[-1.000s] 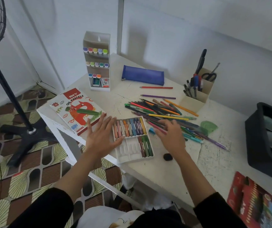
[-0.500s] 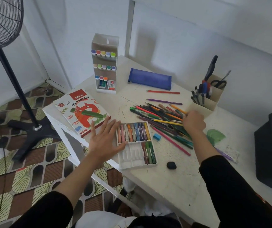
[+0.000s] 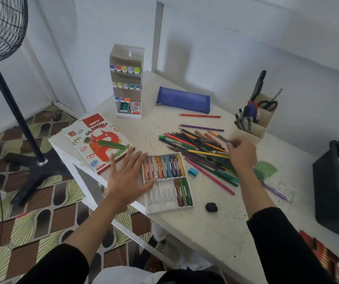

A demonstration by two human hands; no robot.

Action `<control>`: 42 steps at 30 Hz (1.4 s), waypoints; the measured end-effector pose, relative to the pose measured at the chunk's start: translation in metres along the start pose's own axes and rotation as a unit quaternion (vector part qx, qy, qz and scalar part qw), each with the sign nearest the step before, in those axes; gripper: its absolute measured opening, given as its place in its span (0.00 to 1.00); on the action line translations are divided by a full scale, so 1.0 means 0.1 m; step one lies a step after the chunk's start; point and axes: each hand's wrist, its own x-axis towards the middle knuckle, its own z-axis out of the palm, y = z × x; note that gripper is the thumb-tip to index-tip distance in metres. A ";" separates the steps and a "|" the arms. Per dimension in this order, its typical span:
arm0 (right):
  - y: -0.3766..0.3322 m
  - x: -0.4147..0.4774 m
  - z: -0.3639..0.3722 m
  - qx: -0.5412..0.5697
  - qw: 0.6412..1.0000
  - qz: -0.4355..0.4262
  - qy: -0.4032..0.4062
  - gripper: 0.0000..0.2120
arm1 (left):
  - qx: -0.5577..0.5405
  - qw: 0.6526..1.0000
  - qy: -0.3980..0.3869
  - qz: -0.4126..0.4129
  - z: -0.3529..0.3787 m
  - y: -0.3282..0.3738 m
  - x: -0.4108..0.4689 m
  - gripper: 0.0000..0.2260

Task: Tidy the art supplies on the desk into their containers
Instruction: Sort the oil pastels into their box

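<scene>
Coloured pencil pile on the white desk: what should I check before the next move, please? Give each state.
1. Right hand is over the loose coloured pencil pile: ok.
2. Firm grip on one pencil: cannot tell, the fingers are blurred.
3. Beige card pen holder upright, close behind that hand: ok.
4. Left hand open beside the white plastic pastel tray: ok.
5. Red pencil and purple pencil gathered: not ok, both lie apart.
</scene>
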 end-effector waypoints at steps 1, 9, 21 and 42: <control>-0.01 -0.05 -0.05 0.045 0.999 0.000 -0.002 0.08 | 0.000 1.000 0.001 0.001 0.01 0.00 0.00 0.39; -0.10 -0.72 -0.42 0.303 0.942 0.056 -0.132 0.08 | -0.002 1.000 0.005 0.003 0.02 0.00 0.01 0.39; -0.23 -1.37 -0.27 0.208 0.927 -0.083 -0.301 0.10 | -0.001 1.000 -0.003 -0.004 0.04 -0.01 0.01 0.39; -0.36 -1.47 0.18 -0.051 0.945 -0.187 -0.264 0.31 | 0.006 1.000 -0.015 -0.005 0.01 0.00 0.02 0.39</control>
